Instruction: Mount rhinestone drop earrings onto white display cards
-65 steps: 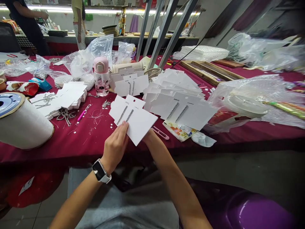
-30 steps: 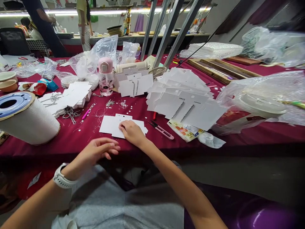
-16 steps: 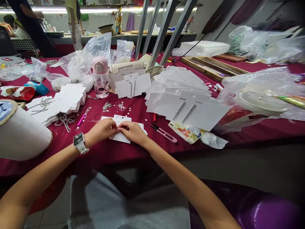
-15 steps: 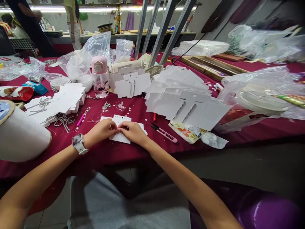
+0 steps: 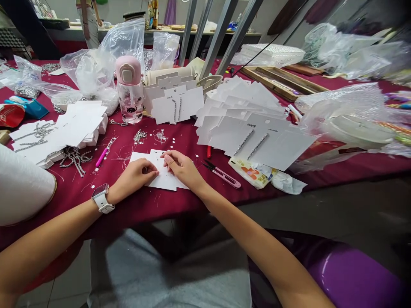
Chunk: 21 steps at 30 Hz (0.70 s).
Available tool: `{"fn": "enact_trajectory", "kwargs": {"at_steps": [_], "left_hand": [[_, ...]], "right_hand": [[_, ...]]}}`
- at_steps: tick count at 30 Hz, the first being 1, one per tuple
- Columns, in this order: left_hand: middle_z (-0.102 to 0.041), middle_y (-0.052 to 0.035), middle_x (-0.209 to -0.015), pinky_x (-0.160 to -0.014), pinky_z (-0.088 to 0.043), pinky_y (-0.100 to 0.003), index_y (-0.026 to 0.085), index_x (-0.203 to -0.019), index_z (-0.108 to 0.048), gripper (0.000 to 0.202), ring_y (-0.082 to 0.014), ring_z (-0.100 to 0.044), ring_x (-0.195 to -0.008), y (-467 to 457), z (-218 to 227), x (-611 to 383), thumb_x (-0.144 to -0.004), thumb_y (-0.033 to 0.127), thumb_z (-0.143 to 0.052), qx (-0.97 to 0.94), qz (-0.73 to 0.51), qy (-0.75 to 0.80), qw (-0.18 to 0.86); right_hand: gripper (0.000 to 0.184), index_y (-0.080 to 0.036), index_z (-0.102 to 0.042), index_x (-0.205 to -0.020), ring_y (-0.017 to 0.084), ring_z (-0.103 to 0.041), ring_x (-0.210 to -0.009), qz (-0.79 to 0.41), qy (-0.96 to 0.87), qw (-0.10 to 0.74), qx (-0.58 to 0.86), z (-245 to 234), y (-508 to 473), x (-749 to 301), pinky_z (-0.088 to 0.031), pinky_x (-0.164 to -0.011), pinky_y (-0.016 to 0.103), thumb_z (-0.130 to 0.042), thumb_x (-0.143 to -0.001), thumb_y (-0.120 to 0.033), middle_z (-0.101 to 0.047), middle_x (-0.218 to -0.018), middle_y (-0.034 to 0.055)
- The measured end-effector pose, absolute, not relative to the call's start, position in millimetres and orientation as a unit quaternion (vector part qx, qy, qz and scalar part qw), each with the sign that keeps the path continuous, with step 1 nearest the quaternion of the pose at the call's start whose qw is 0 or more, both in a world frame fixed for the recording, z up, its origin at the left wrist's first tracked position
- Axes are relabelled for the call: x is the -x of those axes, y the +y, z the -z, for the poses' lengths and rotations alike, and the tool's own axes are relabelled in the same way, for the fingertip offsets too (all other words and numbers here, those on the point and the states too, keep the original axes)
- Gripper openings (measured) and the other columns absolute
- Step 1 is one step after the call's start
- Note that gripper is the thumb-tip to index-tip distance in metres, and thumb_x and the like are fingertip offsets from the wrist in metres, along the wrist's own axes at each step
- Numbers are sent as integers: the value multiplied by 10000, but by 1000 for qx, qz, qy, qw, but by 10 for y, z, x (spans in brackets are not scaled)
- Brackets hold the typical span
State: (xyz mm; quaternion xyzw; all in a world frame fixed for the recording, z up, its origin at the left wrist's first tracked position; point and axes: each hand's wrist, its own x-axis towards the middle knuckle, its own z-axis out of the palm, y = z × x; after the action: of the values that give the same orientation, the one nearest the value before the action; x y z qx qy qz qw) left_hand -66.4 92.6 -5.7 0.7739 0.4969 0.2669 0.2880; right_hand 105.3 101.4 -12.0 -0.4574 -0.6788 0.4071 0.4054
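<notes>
A white earring card (image 5: 159, 178) lies face down on the red tablecloth (image 5: 135, 201) near its front edge. My left hand (image 5: 133, 178), a white watch on its wrist, rests on the card's left part with fingers curled and pinched together. My right hand (image 5: 180, 167) lies on the card's right part, fingers bent and pressing at its upper middle. What the fingertips pinch is too small to make out. Pink thread snips (image 5: 224, 175) lie just right of my right hand.
A fanned pile of finished cards with rhinestone strips (image 5: 250, 132) spreads to the right. A stack of blank cards (image 5: 77, 124) and loose chains (image 5: 74, 157) lie left, beside a big white spool (image 5: 22, 188). A pink bottle (image 5: 130, 92) and plastic bags (image 5: 105, 68) stand behind.
The card was held up with its rhinestone strips showing, then laid face down on the cloth. My left hand came up onto it beside my right; both now work at its back.
</notes>
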Motion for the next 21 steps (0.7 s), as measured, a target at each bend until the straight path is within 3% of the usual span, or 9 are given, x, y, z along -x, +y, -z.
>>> {"fn": "enact_trajectory", "kwargs": {"at_steps": [5,10,21], "left_hand": [[-571,-2,-706,-610,-367,-223,149,-740,-629,159,-100,-458,-625,928,35,662,-746,304,-591,-772,-268,499,286],[-568,0,-712,-606,-361,-218,145,-741,-627,168,-97,-456,-633,922,37,655,-747,310,-594,-775,-270,499,280],[-571,-2,-728,-588,-366,-213,152,-745,-630,167,-91,-449,-612,924,45,651,-748,310,-576,-778,-268,498,273]], "right_hand": [[145,-148,-577,-833,66,-475,-587,-386,-720,377,437,101,971,-1073,-400,-578,198,-487,-767,-240,-573,-725,-5],[111,-154,-588,-746,74,-459,-606,-343,-751,372,423,92,954,-1068,-379,-577,198,-519,-757,-239,-593,-720,-3],[101,-164,-593,-757,102,-538,-697,-304,-759,385,428,120,959,-1056,-414,-658,223,-511,-784,-216,-638,-795,16]]}}
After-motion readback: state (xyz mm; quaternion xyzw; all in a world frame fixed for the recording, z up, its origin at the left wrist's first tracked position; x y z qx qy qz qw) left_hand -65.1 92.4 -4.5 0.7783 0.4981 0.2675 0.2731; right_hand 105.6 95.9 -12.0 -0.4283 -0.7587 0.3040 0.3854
